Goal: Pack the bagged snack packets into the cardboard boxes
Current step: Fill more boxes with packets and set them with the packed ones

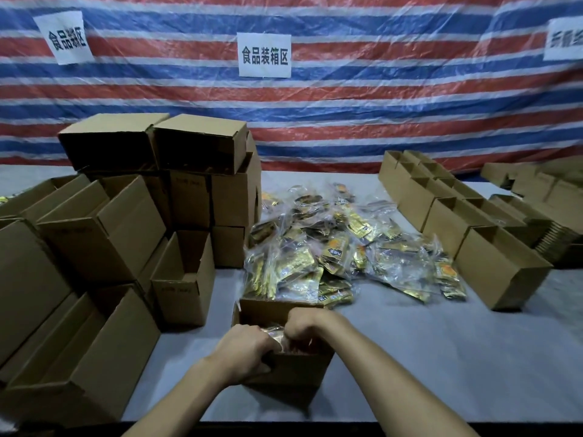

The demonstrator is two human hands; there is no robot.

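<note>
— While both arms reach forward, where do the hands sit?
— At six o'clock, over an open cardboard box [284, 370] on the counter [426, 357]. The left hand [244, 351] is curled closed, fingers hooked over the box's near rim and pressing on a bagged snack packet [273, 333] inside. The right hand [304, 324] is also closed, knuckles up, gripping that same packet from the far side.
— And the other packets?
— A loose pile of snack packets [340, 250] in clear bags lies just beyond the box, toward twelve o'clock, its nearest bags touching the box's far wall.
— Other boxes?
— A stack of boxes [126, 216] fills nine o'clock, some upright, some tipped on their sides. A row of open boxes [457, 216] runs from three o'clock back toward one o'clock, with flattened cardboard [555, 241] beside it.
— Behind everything?
— A red, white and blue striped tarp [378, 105] under clear plastic, with a white paper sign [264, 55] at twelve o'clock bearing printed characters.
</note>
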